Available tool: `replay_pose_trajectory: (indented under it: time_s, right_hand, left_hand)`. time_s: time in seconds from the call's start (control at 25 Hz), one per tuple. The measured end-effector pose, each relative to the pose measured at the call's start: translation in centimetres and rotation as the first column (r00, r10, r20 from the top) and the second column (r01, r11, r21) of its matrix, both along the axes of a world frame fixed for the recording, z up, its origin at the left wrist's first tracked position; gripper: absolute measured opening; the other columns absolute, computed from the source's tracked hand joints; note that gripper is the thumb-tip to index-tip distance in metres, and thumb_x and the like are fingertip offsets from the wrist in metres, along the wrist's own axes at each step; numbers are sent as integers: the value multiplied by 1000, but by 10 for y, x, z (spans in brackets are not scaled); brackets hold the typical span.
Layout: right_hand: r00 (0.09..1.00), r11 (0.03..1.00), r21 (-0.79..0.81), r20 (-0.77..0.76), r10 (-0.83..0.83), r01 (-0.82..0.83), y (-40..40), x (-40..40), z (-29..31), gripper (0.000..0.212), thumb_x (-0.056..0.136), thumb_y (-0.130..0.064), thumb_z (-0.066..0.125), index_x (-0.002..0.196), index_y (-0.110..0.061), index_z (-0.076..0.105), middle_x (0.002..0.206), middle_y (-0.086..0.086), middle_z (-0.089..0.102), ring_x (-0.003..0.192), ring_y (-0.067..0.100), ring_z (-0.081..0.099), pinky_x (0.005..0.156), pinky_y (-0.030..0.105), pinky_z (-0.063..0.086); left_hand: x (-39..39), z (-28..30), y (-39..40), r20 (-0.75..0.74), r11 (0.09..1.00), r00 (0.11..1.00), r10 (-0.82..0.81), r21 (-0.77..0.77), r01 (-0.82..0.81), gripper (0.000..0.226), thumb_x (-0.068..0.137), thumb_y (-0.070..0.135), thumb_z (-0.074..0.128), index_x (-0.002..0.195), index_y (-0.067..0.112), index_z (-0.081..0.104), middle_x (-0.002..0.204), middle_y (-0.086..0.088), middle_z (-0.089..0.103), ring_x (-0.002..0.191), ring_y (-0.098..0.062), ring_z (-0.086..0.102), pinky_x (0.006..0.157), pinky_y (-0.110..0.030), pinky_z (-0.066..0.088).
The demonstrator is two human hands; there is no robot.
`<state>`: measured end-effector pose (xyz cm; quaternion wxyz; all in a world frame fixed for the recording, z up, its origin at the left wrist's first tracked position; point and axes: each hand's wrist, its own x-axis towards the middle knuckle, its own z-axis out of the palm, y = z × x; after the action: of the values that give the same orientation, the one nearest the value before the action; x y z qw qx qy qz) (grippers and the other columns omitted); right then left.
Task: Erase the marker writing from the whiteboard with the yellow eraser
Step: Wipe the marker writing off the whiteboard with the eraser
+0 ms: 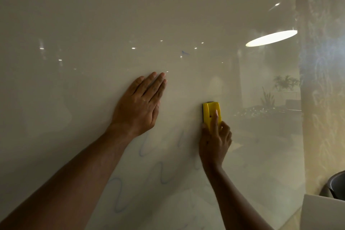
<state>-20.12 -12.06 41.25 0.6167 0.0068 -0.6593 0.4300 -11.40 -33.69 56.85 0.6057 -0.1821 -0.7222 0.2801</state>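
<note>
Keeping our left hand (pixel 139 102) flat with fingers together on the whiteboard (pixel 74 15), we should press the yellow eraser (pixel 210 113), clamped in our right hand (pixel 214 141), down onto the faint blue squiggles (pixel 162 173) below both palms.

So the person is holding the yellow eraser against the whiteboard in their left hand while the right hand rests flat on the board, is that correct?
Not quite: the hands are swapped. The head view shows the right hand holding the yellow eraser against the whiteboard, while the left hand rests flat on the board.
</note>
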Motion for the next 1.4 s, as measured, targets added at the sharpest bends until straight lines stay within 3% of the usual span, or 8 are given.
replay_pose_trajectory:
  time_s: [0.2,0.36,0.52,0.68,0.88,1.04,1.2,1.4]
  right_hand:
    - [938,730,673,-315,145,114,-19,19,-28,50,105,-26,49,154,-18,42,124,25,57,102,45,60,84,47,47]
    - [999,998,-40,23,-37,38,-30,19,-18,57,103,-34,46,157,-17,38,122,25,57,103,43,53,84,47,42]
    - [944,772,628,-304,127,98,-56,41,-27,56,100,-23,55,155,-16,42,127,24,55,105,42,55,86,46,45]
    - [998,998,47,-47,32,-30,-73,49,-6,59,100,-27,55,156,-14,41,127,25,54,106,40,50,84,46,42]
    - [915,713,696,-338,220,86,-95,68,-33,53,93,-18,64,145,-16,55,130,24,53,107,43,58,85,46,49]
    - [993,989,113,-56,99,-92,-121,82,-28,59,97,-21,61,153,-11,44,127,27,53,104,42,52,84,47,43]
    - [924,724,686,-320,212,72,-133,96,-42,55,93,-19,66,147,-15,55,126,24,53,103,43,58,81,47,50]
    - [972,948,300,-168,165,-109,-173,118,-34,58,91,-12,65,147,-9,51,117,30,59,100,41,53,80,46,45]
  left_hand:
    - [3,4,-5,24,999,1000,10,-49,-8,63,107,29,27,165,6,29,174,-12,24,160,-28,26,130,-46,21]
    - [12,14,-20,93,989,995,38,-146,-24,64,106,32,26,165,8,30,173,-9,26,160,-24,28,129,-42,20]
    - [23,21,-35,146,982,989,25,-189,3,62,106,30,30,165,12,33,172,-6,29,158,-21,31,129,-42,25]
    - [38,21,-53,150,988,989,13,-157,11,62,105,29,32,165,15,33,172,-3,29,158,-21,32,128,-43,26]
    - [51,24,-69,160,986,987,14,-164,13,62,105,28,32,165,15,34,172,-3,30,158,-21,33,128,-43,27]
    - [63,25,-83,158,985,987,27,-172,0,61,106,28,34,166,16,33,173,-2,29,158,-21,32,129,-43,26]
    - [74,25,-97,163,987,986,34,-163,-7,61,106,28,34,166,16,33,173,-2,29,158,-21,32,129,-43,26]
    - [89,23,-118,165,987,985,45,-158,-19,61,107,28,33,166,16,31,173,-2,27,159,-20,30,129,-44,26]
